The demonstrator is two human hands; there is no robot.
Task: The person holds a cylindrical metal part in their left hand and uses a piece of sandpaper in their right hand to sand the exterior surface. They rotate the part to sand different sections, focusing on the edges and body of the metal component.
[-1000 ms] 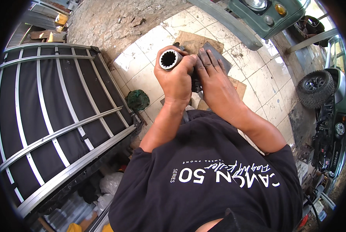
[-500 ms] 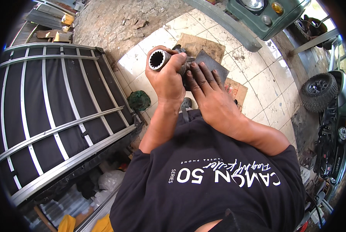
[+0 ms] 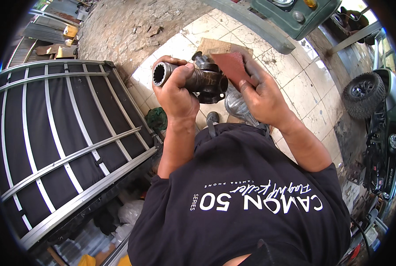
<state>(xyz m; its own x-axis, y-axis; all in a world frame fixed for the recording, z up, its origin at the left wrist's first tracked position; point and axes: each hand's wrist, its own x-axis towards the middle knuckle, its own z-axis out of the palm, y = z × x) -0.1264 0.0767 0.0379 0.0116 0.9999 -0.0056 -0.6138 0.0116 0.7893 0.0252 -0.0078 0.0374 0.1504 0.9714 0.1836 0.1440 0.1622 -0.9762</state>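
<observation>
My left hand (image 3: 178, 95) is wrapped around the tube of a metal universal joint yoke (image 3: 212, 84), held level in front of my chest. The tube's toothed, splined mouth points left. At its right end is a dark, greasy, rust-marked cross-shaped knuckle. A reddish-brown sheet of sandpaper (image 3: 229, 66) is pinched in my right hand (image 3: 266, 95), thumb on the near face and fingers behind. The sheet stands tilted just right of the knuckle; whether it touches the metal I cannot tell.
Below my right hand lies a round, clear, shiny object (image 3: 237, 106). Cardboard (image 3: 227, 46) rests on the tiled floor. A black-panelled metal frame (image 3: 56, 133) stands at left, beside a dark green bundle (image 3: 157, 119). A green vehicle front (image 3: 291, 20) and tyred wheel (image 3: 364, 98) stand at far right.
My right hand has gone from lying flat by the joint to pinching the sandpaper, its red face now showing. The joint has shifted left, its splined mouth turned further left.
</observation>
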